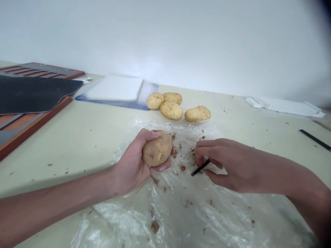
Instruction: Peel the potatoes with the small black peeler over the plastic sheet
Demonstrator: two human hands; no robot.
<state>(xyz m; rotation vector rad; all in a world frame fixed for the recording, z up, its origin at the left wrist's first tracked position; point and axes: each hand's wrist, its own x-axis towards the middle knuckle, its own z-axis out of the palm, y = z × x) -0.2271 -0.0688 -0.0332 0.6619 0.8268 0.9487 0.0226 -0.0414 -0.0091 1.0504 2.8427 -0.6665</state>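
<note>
My left hand (pixel 137 160) is wrapped round a potato (pixel 158 150), thumb on top, with a small yellow scraped patch near the potato's lower middle. To the right, my right hand (pixel 219 162) pinches a thin black tool (pixel 199 168) whose tip points down and left, apart from the potato. Its kind cannot be made out, as the fingers cover part of it. Below both hands a clear plastic sheet (pixel 176 199) lies spread, dotted with brown peel scraps (pixel 154 226).
Several more potatoes (pixel 171 110) lie together beyond the sheet. A white pad (pixel 115 88) on a blue-edged sheet sits behind left. A dark mat (pixel 33 94) rests on a red-brown slatted panel (pixel 59 106). White paper (pixel 284 106) and a black strip (pixel 315 139) lie right.
</note>
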